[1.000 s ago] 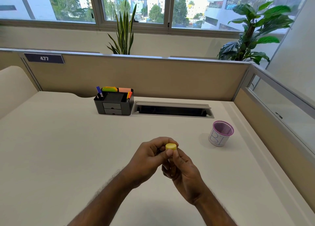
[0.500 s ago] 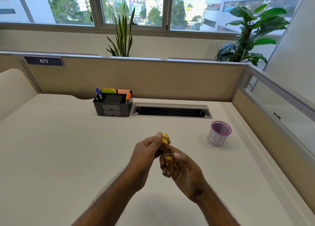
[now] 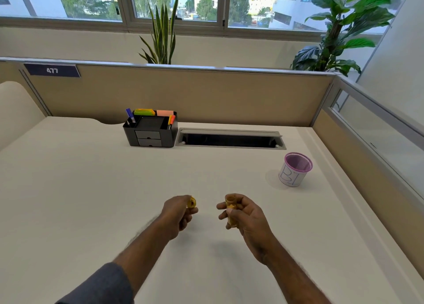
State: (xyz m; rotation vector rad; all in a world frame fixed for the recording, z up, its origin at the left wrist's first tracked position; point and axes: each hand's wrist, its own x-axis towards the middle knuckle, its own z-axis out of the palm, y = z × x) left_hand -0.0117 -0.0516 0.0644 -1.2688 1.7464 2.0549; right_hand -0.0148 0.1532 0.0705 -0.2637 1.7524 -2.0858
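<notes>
A small amber vial (image 3: 230,208) stands upright in my right hand (image 3: 246,218), whose fingers and thumb curl round it; its mouth is uncovered. My left hand (image 3: 177,215) pinches the vial's yellow cap (image 3: 191,203) between thumb and fingers, a hand's width to the left of the vial. Both hands hover above the white desk (image 3: 91,189) near its middle. Most of the vial's body is hidden by my fingers.
A purple mesh cup (image 3: 296,169) with a paper label stands to the right. A black desk organiser (image 3: 150,131) with pens and sticky notes sits at the back, beside an open cable slot (image 3: 230,139). Beige partitions enclose the desk at the back and right.
The cap has come off the vial. My left hand has carried it to the left while my right hand moved right with the vial, so the hands are now apart.
</notes>
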